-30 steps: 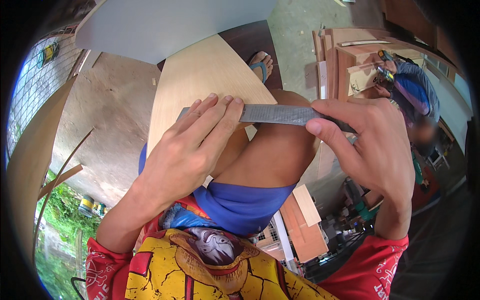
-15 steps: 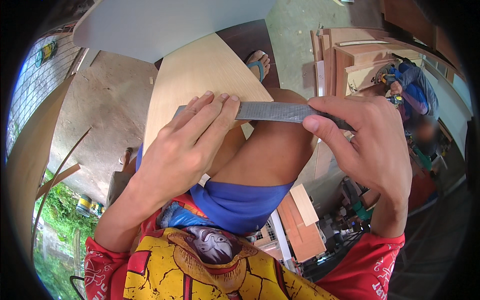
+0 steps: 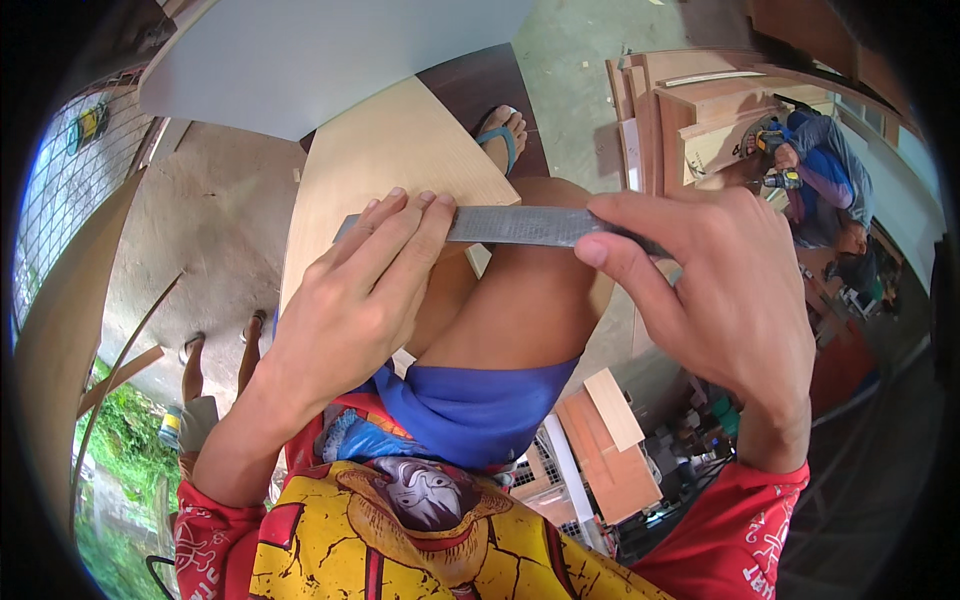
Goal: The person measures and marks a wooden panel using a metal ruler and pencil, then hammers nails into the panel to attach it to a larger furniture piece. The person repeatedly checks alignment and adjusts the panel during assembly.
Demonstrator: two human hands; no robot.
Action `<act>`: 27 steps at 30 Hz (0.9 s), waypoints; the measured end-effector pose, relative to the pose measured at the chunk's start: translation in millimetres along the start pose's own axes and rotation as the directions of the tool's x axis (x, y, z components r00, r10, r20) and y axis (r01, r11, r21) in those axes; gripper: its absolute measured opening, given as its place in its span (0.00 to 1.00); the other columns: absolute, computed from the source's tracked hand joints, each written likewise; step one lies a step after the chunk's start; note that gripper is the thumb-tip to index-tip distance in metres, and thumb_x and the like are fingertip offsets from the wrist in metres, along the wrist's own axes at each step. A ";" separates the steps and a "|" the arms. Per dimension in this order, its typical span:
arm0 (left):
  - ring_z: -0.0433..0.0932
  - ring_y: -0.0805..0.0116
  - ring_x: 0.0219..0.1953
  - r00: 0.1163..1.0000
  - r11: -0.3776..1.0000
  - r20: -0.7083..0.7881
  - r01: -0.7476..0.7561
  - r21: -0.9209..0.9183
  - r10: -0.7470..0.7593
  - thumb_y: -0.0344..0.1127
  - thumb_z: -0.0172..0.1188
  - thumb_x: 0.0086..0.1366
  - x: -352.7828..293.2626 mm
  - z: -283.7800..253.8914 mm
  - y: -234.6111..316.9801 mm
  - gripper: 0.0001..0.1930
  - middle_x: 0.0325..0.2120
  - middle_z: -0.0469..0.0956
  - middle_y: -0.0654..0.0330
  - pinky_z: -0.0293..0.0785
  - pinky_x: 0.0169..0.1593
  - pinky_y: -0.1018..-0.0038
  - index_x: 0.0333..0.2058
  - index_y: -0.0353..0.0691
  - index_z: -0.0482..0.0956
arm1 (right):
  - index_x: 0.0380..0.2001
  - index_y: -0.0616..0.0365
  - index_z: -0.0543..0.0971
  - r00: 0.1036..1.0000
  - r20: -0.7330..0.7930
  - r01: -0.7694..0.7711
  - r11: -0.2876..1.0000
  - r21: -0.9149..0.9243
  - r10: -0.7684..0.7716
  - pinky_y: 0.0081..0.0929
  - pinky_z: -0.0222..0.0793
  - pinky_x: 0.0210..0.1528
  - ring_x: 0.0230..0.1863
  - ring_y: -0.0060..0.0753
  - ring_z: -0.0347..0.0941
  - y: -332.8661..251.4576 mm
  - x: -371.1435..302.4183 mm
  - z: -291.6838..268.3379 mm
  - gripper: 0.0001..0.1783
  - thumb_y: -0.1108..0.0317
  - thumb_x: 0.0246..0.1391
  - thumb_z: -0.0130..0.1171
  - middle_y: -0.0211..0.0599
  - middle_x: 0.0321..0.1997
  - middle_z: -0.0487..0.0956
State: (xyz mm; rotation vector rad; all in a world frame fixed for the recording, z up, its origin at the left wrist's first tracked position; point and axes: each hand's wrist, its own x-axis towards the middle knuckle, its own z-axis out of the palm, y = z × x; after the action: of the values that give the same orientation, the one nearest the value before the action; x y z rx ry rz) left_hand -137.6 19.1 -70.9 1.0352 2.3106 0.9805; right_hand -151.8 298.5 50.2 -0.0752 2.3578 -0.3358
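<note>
A grey flat metal file (image 3: 515,226) with a cross-hatched surface lies across the near edge of a light wood-grain board (image 3: 400,150). My left hand (image 3: 350,290) presses its fingers together over the file's left part; the thumb is hidden. At the other end, my right hand (image 3: 715,280) grips the file between thumb and bent fingers; its end inside the palm is hidden. The board slants away from me, over my left thigh, beneath a large grey panel (image 3: 330,60). My bare thigh (image 3: 520,310) is just under the file.
A sandaled foot (image 3: 503,135) rests on a dark board beyond my knee. At right, a person (image 3: 825,170) holds a power drill (image 3: 780,180) beside wooden cabinet parts (image 3: 725,110). Another person's legs (image 3: 195,370) stand at left. Stacked wood pieces (image 3: 610,450) lie lower right.
Both hands and the file have shifted slightly left. More of the standing person's legs shows at left. The person at right has moved a little with the drill.
</note>
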 end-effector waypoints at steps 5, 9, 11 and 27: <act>0.84 0.38 0.61 0.998 0.999 0.035 0.043 -0.022 -0.043 0.25 0.70 0.63 5.6 1.7 -0.4 0.32 0.57 0.83 0.42 0.82 0.67 0.49 0.68 0.32 0.78 | 0.45 0.56 0.92 1.000 0.027 0.013 1.000 0.018 -0.013 0.47 0.79 0.41 0.35 0.60 0.85 19.8 15.0 8.8 0.22 0.47 0.70 0.66 0.48 0.31 0.87; 0.82 0.40 0.61 0.972 0.998 -0.230 0.038 -0.041 -0.047 0.28 0.73 0.63 14.2 1.3 9.3 0.31 0.55 0.84 0.45 0.79 0.66 0.52 0.66 0.34 0.80 | 0.49 0.56 0.90 0.996 -0.086 -0.038 0.999 -0.004 0.038 0.45 0.78 0.40 0.35 0.59 0.84 34.3 11.4 4.9 0.23 0.48 0.72 0.63 0.49 0.33 0.87; 0.82 0.44 0.59 0.950 0.992 -0.299 0.061 -0.113 -0.092 0.29 0.74 0.64 15.2 -2.3 11.0 0.28 0.54 0.84 0.45 0.78 0.63 0.54 0.64 0.34 0.83 | 0.51 0.58 0.89 0.970 -0.238 -0.043 0.999 -0.005 0.041 0.44 0.77 0.40 0.35 0.59 0.83 52.3 0.9 3.6 0.23 0.48 0.73 0.63 0.50 0.34 0.87; 0.85 0.51 0.43 0.980 0.908 -0.142 0.069 -0.413 -0.139 0.30 0.73 0.66 55.8 36.9 -3.1 0.13 0.39 0.89 0.55 0.80 0.49 0.61 0.49 0.35 0.92 | 0.62 0.62 0.86 0.603 -0.235 -0.283 0.479 0.831 0.763 0.25 0.70 0.54 0.46 0.20 0.73 0.2 -126.7 139.9 0.25 0.51 0.82 0.58 0.29 0.46 0.86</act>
State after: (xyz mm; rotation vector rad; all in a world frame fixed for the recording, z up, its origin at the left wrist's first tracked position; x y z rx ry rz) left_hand -151.7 76.4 -102.5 0.6720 2.1272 1.4732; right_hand 36.2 287.2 38.7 1.3854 2.4350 -1.0687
